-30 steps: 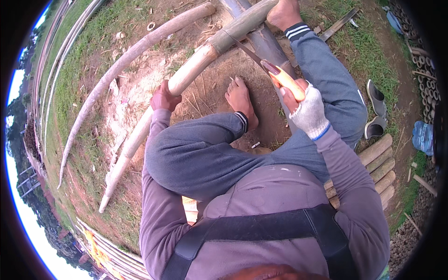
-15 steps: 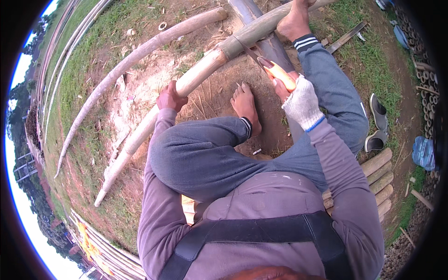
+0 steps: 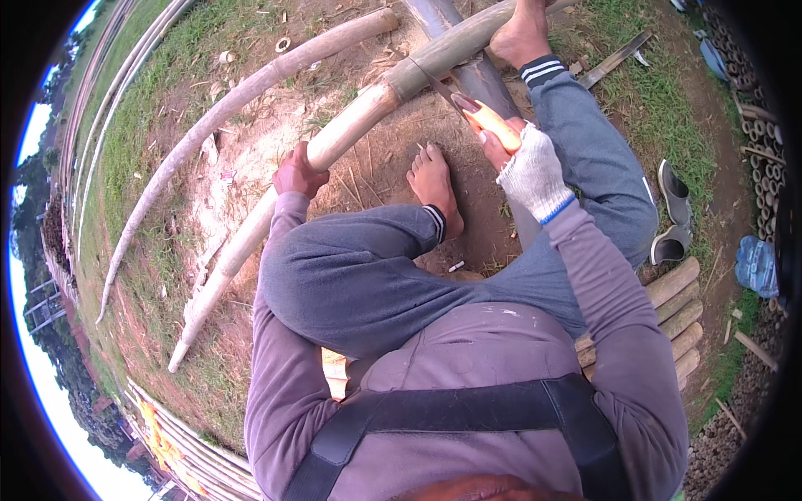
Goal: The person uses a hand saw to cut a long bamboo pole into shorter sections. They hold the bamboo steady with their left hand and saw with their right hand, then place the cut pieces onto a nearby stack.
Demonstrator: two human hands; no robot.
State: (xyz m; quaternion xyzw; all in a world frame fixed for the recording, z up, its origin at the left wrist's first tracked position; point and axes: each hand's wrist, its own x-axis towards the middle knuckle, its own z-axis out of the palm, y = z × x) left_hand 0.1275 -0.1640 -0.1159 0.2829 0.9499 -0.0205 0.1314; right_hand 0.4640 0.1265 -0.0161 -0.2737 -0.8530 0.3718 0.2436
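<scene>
Bark is being shaved off the bamboo pole (image 3: 334, 142), which runs from 7 o'clock up to 1 o'clock across the dirt. The pole is clamped by the bare left hand (image 3: 296, 174) at 10 o'clock, the knife (image 3: 468, 113) gripped in the gloved right hand (image 3: 526, 167) at 1 o'clock. By judgement, another stroke is called for along the green section; the blade edge is hard to make out, and the pole's top end is cut off.

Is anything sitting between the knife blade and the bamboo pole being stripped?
Nothing visible does. The dark blade of the orange-handled knife, held in the gloved right hand, already lies against the long pale bamboo pole. The bare left hand grips the pole lower down, clear of the blade.
</scene>
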